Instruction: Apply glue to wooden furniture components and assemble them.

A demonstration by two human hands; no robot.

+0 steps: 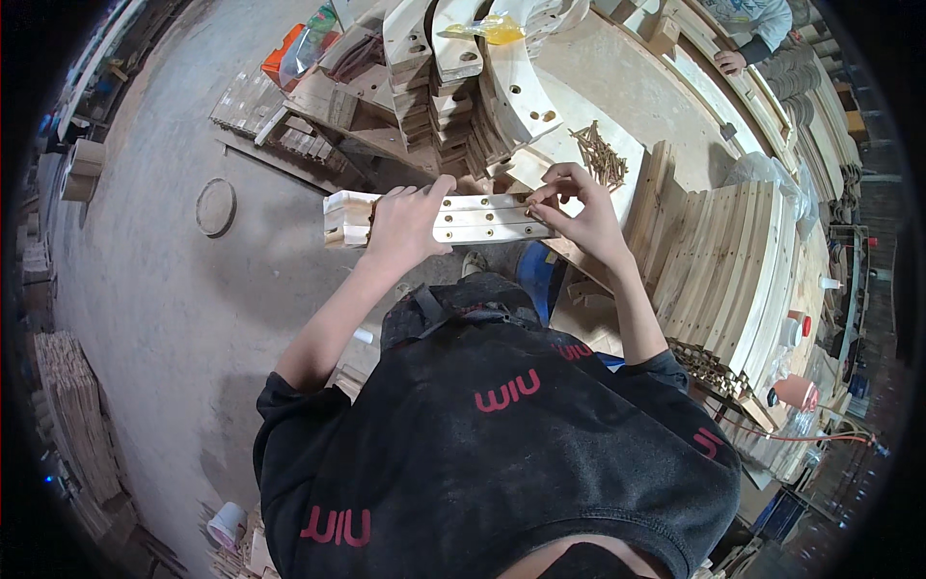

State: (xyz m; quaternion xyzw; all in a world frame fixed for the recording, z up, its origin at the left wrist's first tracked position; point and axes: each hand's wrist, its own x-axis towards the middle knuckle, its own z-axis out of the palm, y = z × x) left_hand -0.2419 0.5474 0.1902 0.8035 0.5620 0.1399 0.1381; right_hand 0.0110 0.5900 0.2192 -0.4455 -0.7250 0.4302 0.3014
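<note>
In front of my body is a bundle of pale wooden pieces [468, 218] laid side by side, with rows of drilled holes in its upward face. My left hand [403, 224] is wrapped over its left part and grips it. Over the right end, my right hand [582, 214] has thumb and fingers pinched together close to a hole. Whatever sits between those fingertips is too small to make out. A little beyond the right hand lies a pile of thin brown fasteners [600, 157], apparently screws, on a pale board.
Curved drilled wooden parts [453, 68] stand stacked ahead, with a yellow-filled plastic bag [494, 29] on top. To the right is a long row of upright wooden slats [719, 261]. A blue drum [538, 275] stands below. At far right, another person's hand [730, 63] rests near a wooden frame.
</note>
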